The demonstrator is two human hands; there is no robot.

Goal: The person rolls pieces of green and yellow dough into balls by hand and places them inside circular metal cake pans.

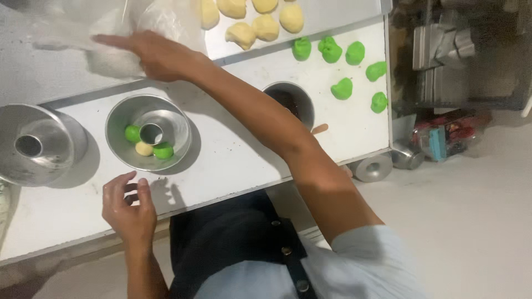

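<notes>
Your right hand [158, 55] is stretched across the white tabletop [233, 155] to the far left, fingers extended flat, resting on a clear plastic bag [111, 33] of white powder. It isn't closed around anything; it's just touching the bag.

Your left hand [130, 207] sits near the tabletop's front edge, fingers loosely curled and half open, holding nothing. It's just in front of the ring-shaped metal mould [148, 138].

That mould holds three dough balls around its centre tube: two green ones [133, 133] and one pale yellow one [144, 148], touching each other. A second ring mould [39, 145] stands to its left, upside down from what I can see, well apart from your left hand.

Further right there's a small metal cup [291, 102] with dark filling, partly hidden by your forearm. Beyond it, six green dough pieces [342, 88] lie loose on the bare tabletop near the right edge. Yellow dough pieces [266, 26] sit on a grey metal tray [332, 14] at the back.

The surface is white laminate with a pale trim edge, and it looks dusty. The floor [471, 221] is light and plain. Past the right edge of the tabletop are two small metal moulds [372, 168] on the floor, a packet with red and blue [443, 141] and dark metal clutter [443, 50] I can't make out.
</notes>
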